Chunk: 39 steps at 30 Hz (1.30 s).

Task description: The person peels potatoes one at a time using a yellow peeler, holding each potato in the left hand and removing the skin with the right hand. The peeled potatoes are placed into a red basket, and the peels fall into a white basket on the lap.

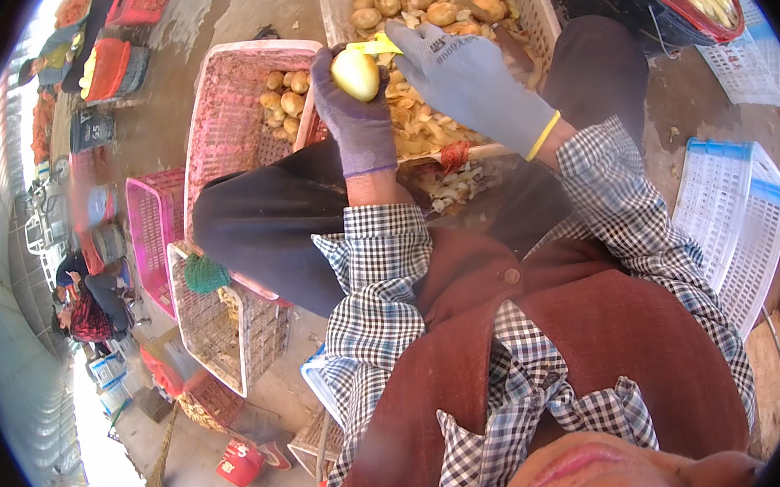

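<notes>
My left hand (pixel 357 119), in a purple-grey knitted glove, holds a pale, peeled potato (pixel 355 75). In my right hand (pixel 470 79), gloved in grey with a yellow cuff edge, is a yellow hand peeler (pixel 378 44), its far end against the top of the potato. Below and beyond both hands stands a white plastic crate (pixel 545 4) with brown potatoes (pixel 441 13) and many loose peels (pixel 425 120). At the left, a pink plastic crate (pixel 218 113) contains small unpeeled potatoes (pixel 292 104).
A black tub with a red net (pixel 687 0) of peeled pieces stands at the upper right. Blue-and-white crates (pixel 731 216) lie at the right. A pink basket (pixel 156 241) and a dirty white crate (pixel 215 333) are at the left. Other people sit farther off at the left.
</notes>
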Motion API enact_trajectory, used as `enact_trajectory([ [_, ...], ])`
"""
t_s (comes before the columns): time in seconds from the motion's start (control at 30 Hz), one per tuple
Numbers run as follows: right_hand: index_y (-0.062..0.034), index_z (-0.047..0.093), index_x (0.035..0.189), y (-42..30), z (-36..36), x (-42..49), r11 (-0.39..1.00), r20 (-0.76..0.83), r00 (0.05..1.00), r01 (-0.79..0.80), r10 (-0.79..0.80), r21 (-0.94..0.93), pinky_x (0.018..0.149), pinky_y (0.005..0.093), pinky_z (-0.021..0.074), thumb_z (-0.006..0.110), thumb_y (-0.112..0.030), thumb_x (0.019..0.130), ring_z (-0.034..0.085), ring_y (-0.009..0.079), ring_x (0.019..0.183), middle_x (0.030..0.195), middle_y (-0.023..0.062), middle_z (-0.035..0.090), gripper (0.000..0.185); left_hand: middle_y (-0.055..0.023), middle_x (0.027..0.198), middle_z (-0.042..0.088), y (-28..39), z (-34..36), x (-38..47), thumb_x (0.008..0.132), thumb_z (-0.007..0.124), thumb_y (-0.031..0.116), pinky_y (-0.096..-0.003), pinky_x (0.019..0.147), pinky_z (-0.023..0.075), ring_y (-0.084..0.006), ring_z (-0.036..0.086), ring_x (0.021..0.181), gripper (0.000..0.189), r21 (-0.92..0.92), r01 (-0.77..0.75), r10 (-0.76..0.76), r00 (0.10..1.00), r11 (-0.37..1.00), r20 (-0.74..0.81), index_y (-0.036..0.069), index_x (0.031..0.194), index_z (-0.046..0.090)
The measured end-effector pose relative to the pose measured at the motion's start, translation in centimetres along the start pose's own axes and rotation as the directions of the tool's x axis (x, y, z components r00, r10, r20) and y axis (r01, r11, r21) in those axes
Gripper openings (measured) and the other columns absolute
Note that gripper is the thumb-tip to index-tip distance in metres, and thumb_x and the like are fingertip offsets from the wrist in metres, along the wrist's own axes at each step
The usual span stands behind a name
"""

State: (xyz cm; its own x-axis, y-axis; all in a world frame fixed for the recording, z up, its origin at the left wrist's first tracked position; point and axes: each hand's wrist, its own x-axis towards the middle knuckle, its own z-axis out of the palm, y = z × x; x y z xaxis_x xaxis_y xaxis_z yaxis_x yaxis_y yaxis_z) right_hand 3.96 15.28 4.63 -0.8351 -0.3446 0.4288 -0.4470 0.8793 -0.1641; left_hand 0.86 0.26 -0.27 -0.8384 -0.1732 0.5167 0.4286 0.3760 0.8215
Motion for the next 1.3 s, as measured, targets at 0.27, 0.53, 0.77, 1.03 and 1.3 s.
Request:
enact_trajectory([
  [0.27, -0.0054, 0.049, 0.136, -1.2, -0.6, -3.2, 0.996, 0.065, 0.994, 0.085, -0.084, -0.008, 0.045, 0.0307, 0.0445, 0.061, -0.028, 0.094, 0.061, 0.0152, 0.058, 0.084, 0.0054, 0.059, 0.049, -0.0103, 0.088, 0.062, -1.8, -0.5, 2.0, 0.101, 0.05, 0.037, -0.0354, 0.069, 0.0582, -0.0208, 0.064, 0.078, 0.032, -0.83, 0.538, -0.691, 0.656, 0.146, 0.304, 0.006, 0.106, 0.055],
  [0.53, 0.0014, 0.052, 0.121, -0.6, 1.1, -0.4, 0.993, 0.049, 0.994, 0.102, -0.099, -0.067, 0.044, 0.0341, 0.0503, 0.057, -0.017, 0.09, 0.067, 0.0202, 0.058, 0.086, 0.0105, 0.062, 0.037, -0.0096, 0.084, 0.064, -1.1, 0.1, 2.2, 0.092, 0.064, 0.037, -0.0362, 0.071, 0.0569, -0.0234, 0.064, 0.076, 0.03, -0.871, 0.457, -0.646, 0.723, 0.181, 0.245, 0.007, 0.098, 0.06],
  [0.77, -0.0053, 0.054, 0.125, -0.4, -0.5, -2.4, 0.986, -0.055, 0.996, 0.072, -0.065, 0.153, 0.047, 0.0344, 0.0509, 0.058, -0.022, 0.091, 0.067, 0.0242, 0.06, 0.085, 0.0095, 0.063, 0.038, -0.0082, 0.086, 0.064, -1.4, 0.0, 1.8, 0.086, 0.067, 0.021, -0.0319, 0.068, 0.057, -0.0196, 0.063, 0.076, 0.02, -0.802, 0.435, -0.557, 0.816, 0.41, 0.158, 0.007, 0.097, 0.057],
  [1.03, -0.0052, 0.05, 0.133, -1.7, 1.9, -1.1, 0.994, -0.067, 0.993, 0.103, -0.101, 0.034, 0.047, 0.0341, 0.0471, 0.059, -0.025, 0.095, 0.061, 0.021, 0.058, 0.081, 0.0072, 0.058, 0.044, -0.0132, 0.103, 0.062, -1.9, -0.2, 1.5, 0.092, 0.059, 0.009, -0.0372, 0.069, 0.06, -0.0234, 0.064, 0.086, 0.022, -0.815, 0.26, -0.425, 0.905, 0.518, 0.018, 0.014, 0.112, 0.054],
  [1.3, -0.012, 0.049, 0.136, 0.3, -0.6, -0.5, 0.993, -0.001, 1.0, 0.01, -0.01, 0.118, 0.053, 0.036, 0.0509, 0.06, -0.027, 0.094, 0.069, 0.024, 0.069, 0.093, 0.0103, 0.063, 0.046, -0.0171, 0.108, 0.061, -3.7, -0.9, 2.4, 0.096, 0.055, 0.031, -0.0462, 0.069, 0.0594, -0.0326, 0.064, 0.089, 0.027, -0.878, 0.429, -0.602, 0.765, 0.211, 0.229, 0.009, 0.112, 0.053],
])
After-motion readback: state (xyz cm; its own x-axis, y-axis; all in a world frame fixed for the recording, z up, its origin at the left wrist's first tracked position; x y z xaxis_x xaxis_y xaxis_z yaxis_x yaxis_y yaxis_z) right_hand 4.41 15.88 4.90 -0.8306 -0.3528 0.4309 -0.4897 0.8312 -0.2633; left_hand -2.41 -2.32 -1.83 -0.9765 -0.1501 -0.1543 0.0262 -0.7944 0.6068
